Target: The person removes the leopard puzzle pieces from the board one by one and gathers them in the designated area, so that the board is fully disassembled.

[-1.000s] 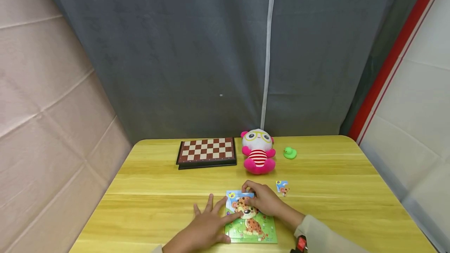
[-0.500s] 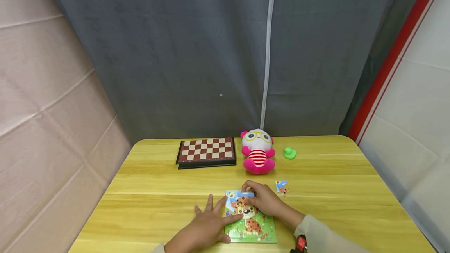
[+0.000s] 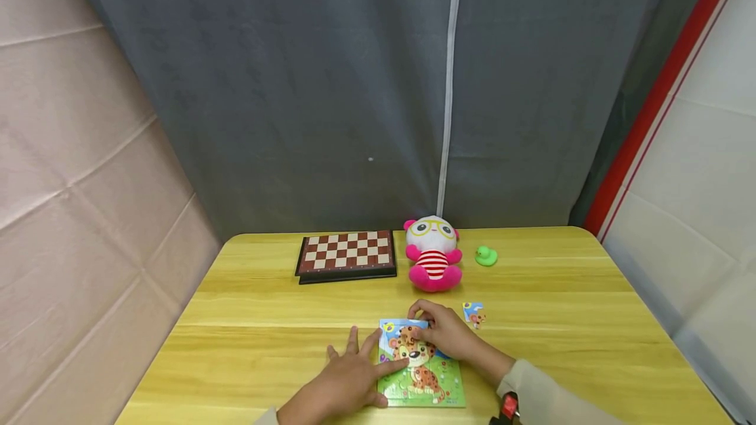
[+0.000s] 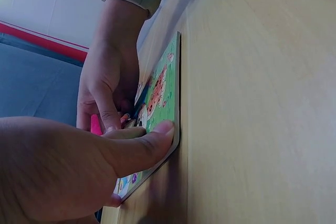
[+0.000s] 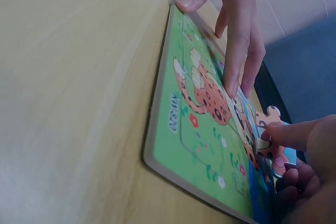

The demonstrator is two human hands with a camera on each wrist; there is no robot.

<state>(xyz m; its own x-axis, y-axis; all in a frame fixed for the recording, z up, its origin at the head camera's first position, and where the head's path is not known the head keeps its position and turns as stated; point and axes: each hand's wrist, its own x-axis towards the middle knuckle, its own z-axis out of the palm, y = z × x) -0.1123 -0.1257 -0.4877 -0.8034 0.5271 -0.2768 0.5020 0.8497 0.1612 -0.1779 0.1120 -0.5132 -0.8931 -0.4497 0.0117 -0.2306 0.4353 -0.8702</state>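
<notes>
Little has shifted: right hand [image 3: 444, 334] still pinches a puzzle piece [image 5: 271, 139] over the puzzle board [image 3: 434, 382] near the tabletop [image 3: 248, 340] front edge. Left hand [image 3: 348, 376], fingers flat, steadies the board; align tabs before pressing.

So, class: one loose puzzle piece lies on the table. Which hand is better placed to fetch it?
Probably the right hand: the loose piece lies just beside it, while the left hand steadies the puzzle board.

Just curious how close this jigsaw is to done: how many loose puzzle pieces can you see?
2. One puzzle piece is pinched in the right hand over the puzzle board; another loose piece lies on the table right of that hand. Others may hide under the hands.
</notes>
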